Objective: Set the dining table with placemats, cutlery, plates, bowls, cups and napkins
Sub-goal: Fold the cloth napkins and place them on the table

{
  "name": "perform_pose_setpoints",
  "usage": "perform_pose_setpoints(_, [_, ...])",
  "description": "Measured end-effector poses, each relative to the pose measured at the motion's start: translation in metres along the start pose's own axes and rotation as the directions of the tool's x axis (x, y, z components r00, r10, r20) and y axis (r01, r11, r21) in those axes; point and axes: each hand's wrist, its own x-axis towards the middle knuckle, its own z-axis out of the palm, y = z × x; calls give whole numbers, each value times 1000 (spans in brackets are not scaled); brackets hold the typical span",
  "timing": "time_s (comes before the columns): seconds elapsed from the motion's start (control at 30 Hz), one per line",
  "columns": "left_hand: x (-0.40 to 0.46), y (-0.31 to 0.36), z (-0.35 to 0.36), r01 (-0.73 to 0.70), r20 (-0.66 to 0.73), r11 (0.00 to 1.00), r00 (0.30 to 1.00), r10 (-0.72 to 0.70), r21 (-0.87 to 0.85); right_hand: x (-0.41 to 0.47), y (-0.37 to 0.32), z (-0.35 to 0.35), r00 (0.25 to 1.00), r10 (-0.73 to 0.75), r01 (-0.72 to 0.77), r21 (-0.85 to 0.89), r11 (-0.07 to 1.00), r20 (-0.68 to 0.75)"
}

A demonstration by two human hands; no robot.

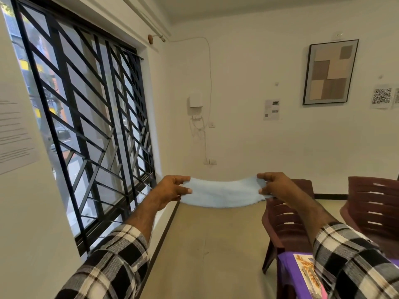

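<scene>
1. Both hands are up in front of the person, at chest height: the left hand (170,189) pinches the left end of a light blue cloth napkin (224,194) between thumb and curled fingers, and the right hand (273,183) pinches the right end the same way.
2. That napkin is stretched flat between the two grips and sags a little in the middle. It hangs in the air over the floor, touching neither table nor chair, and looks folded into a narrow band, though I cannot tell how many layers it has.
3. Checked black-and-white sleeves (121,253) cover both forearms.
4. Low at the right edge, partly hidden behind the right sleeve, is the purple table (285,277). On it lies a patterned placemat (305,270) in orange and white, and something pale and metallic, probably cutlery, rests on the mat; it is too blurred to name for certain.
5. Two dark brown plastic chairs (287,221) stand beyond the table near the far wall.
6. Judged from this, at least one placemat is laid and cutlery may be down. No plates, bowls or cups show, though most of the table is out of view.
7. My reading is that the napkin is being straightened or folded and has not yet been placed, so much of the setting likely remains.
</scene>
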Motion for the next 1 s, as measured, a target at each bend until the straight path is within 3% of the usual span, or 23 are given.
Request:
perform_pose_setpoints(0.07, [2, 5, 0, -1, 16, 999, 1000, 0, 42, 0, -4, 0, 999, -35, 37, -92, 995, 16])
perform_pose_setpoints(0.2, [10, 26, -1, -113, -6, 994, 994, 113, 13, 5, -13, -6, 985, -153, 155, 21, 988, -76])
perform_pose_setpoints(0.33, [12, 26, 6, -67, -5, 968, 998, 70, 243, 1, -2, 3, 998, -68, 66, -166, 984, -4])
perform_pose_setpoints(0.5, [15, 19, 19, -67, -24, 937, 997, 80, 343, -3, 7, 6, 997, -64, 59, -107, 993, -42])
perform_pose_setpoints(0.63, [16, 26, 24, -120, 19, 946, 993, 120, 301, -3, 1, 9, 995, -86, 88, 38, 995, -49])
perform_pose_setpoints(0.8, [26, 35, 38, -210, 55, 862, 977, 208, 462, -2, -11, 23, 970, -219, 168, -360, 918, -104])
perform_pose_setpoints(0.9, [34, 34, 49, -254, 83, 751, 962, 258, 610, -2, -15, 35, 956, -246, 197, -273, 942, -161])
perform_pose_setpoints(1.0, [37, 32, 58, -270, 86, 754, 958, 274, 599, -3, -18, 44, 946, -259, 221, -198, 955, -195])
